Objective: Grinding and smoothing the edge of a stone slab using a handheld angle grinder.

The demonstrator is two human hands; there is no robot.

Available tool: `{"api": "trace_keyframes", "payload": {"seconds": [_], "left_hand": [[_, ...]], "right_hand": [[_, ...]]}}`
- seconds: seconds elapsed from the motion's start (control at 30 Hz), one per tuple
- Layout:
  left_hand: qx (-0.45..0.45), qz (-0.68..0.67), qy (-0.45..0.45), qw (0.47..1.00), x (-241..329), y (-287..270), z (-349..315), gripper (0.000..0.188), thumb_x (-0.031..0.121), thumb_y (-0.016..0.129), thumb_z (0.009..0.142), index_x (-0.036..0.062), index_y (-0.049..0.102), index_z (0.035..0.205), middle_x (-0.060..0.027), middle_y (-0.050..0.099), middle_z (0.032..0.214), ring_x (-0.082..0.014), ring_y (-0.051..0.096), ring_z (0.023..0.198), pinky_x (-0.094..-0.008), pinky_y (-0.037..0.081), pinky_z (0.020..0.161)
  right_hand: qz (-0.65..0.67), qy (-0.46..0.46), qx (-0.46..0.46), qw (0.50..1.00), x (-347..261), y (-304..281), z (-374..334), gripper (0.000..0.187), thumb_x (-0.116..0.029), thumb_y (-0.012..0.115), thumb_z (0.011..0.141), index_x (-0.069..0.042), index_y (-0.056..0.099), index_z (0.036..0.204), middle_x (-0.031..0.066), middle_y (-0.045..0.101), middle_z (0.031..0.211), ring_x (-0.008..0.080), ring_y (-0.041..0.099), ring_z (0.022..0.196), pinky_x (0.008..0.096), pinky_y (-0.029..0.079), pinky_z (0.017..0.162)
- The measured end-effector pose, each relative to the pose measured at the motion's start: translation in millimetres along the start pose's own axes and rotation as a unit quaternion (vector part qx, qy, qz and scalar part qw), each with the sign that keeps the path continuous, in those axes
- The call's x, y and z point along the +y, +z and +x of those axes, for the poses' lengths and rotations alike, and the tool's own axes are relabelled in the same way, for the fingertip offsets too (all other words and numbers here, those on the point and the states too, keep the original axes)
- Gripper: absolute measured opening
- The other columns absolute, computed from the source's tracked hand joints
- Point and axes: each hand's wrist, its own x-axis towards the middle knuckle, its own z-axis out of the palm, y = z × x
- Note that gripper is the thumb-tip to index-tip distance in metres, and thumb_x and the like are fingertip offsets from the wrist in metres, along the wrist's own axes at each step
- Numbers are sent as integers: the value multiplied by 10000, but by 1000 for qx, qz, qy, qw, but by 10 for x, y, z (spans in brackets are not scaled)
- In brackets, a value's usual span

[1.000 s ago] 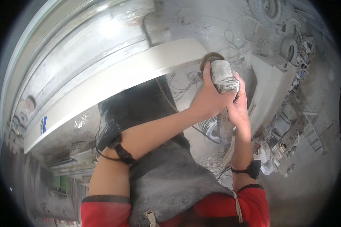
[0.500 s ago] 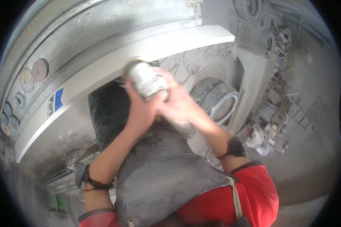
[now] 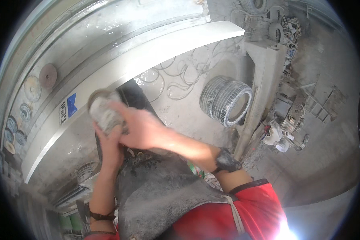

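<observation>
A dusty, pale grey power tool sits between the two hands, left of the middle of the view, with a round disc at its far end. The left hand is wrapped round its lower left side, and the right hand is closed over it from the right, fingers curled on the casing; both are slightly blurred. The disc is at the near edge of a long white slab, close to a blue sticker; whether it touches the slab cannot be told.

The slab runs on a slant from lower left to upper right, bent by the lens, along a wet grey bench. On the bench's left part lie a reddish disc, a pale disc and several smaller grey discs.

Nearer the body, a grey apron covers a red shirt. Past the right forearm, two dusty tyres stand side by side on the floor, near loops of thin hose. Farther right are a pale upright block, a cluttered heap and a ladder-like frame.
</observation>
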Motion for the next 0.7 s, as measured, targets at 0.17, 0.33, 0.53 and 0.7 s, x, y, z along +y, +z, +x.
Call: {"api": "trace_keyframes", "payload": {"seconds": [0.17, 0.33, 0.53, 0.7], "left_hand": [[-106, 61, 5, 993, -348, 1005, 443, 935, 146, 678, 889, 110, 34, 1566, -176, 379, 1452, -263, 429, 1353, -409, 445, 1085], [-235, -3, -101, 967, -370, 2242, 799, 1090, 246, 720, 904, -9, -137, 1528, -244, 490, 1383, -308, 625, 1140, -401, 540, 947], [-300, 204, -118, 924, -265, 2742, 1031, 1193, 356, 694, 819, 47, -193, 1556, -232, 663, 1094, -252, 674, 719, -330, 540, 533], [-232, 159, -62, 958, -263, 1815, 813, 1201, 349, 706, 836, 59, -224, 1538, -256, 596, 1284, -267, 693, 888, -326, 579, 558]], "right_hand": [[29, 71, 132, 988, 537, -733, -330, 813, -254, 702, 818, -164, 300, 1520, 284, 695, 1044, 444, 695, 1003, 484, 561, 926], [-24, 14, 289, 957, 1225, -1579, -613, 760, -242, 740, 838, -47, 383, 1479, 197, 526, 1428, 299, 479, 1362, 418, 364, 1147], [140, 41, 367, 919, 1543, -1898, -696, 650, -195, 644, 946, -90, 351, 1517, 154, 579, 1356, 234, 576, 1224, 361, 492, 1025], [72, 15, 307, 949, 1015, -1123, -454, 668, -144, 657, 895, -139, 387, 1506, 162, 588, 1360, 262, 564, 1250, 392, 443, 1075]]}}
